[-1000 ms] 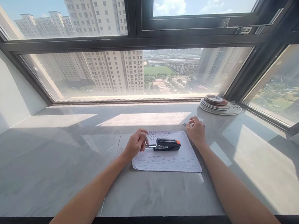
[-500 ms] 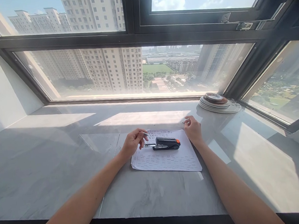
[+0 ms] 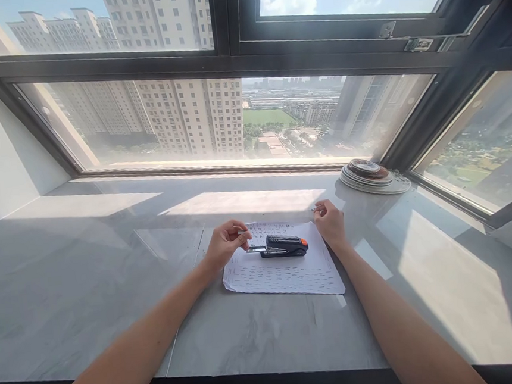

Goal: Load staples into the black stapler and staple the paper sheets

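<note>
A black stapler (image 3: 284,245) with an orange patch at its right end lies across a stack of handwritten paper sheets (image 3: 286,279). Its metal tray (image 3: 255,249) sticks out to the left. My left hand (image 3: 227,242) is beside that tray, thumb and fingers pinched together; whatever is between them is too small or hidden to make out. At the paper's upper right corner, my right hand (image 3: 329,221) has its fingers curled closed, with a tiny dark bit showing at the fingertips that I cannot identify.
A stack of several plates or round discs (image 3: 369,176) stands at the right back corner of the grey stone sill (image 3: 89,290). Dark-framed windows (image 3: 236,65) rise behind and to the right. The sill's front edge (image 3: 272,372) runs nearest me.
My left thumb and fingers have closed together and dipped slightly beside the stapler's tray. The right hand stays nearly where it was. The view has shifted a little.
</note>
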`<state>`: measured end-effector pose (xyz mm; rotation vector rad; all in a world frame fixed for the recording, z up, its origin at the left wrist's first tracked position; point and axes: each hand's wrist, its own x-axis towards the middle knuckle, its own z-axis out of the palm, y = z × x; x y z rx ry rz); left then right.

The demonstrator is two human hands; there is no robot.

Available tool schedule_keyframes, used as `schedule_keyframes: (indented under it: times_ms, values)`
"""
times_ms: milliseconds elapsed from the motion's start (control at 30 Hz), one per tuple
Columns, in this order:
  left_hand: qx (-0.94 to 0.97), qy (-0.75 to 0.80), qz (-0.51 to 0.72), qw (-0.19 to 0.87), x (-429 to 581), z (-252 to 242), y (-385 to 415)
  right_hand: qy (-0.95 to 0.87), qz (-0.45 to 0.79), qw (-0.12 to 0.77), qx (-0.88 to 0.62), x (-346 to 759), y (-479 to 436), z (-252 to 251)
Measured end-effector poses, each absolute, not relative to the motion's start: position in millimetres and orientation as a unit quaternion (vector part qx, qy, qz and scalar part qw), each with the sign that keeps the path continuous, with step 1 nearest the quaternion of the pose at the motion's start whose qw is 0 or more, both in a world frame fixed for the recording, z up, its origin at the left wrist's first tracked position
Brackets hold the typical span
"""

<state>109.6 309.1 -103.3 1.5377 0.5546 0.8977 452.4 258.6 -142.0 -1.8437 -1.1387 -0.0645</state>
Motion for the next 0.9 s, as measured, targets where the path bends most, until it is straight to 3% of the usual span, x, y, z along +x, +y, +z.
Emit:
schedule_keyframes:
  times_ms: [400,600,900]
  values:
    - [0.868,0.240,0.335,0.276,113,-107,301,-0.467,-0.024,0.466,-0.751,451,260,-140]
    - [0.897,0.230,0.305,0.224,118,-119,301,-0.491,0.003,0.454,-0.743,450,260,-141]
    - [0.894,0.226,0.301,0.242,120,-123,303,-0.511,0.027,0.436,-0.740,448,261,-141]
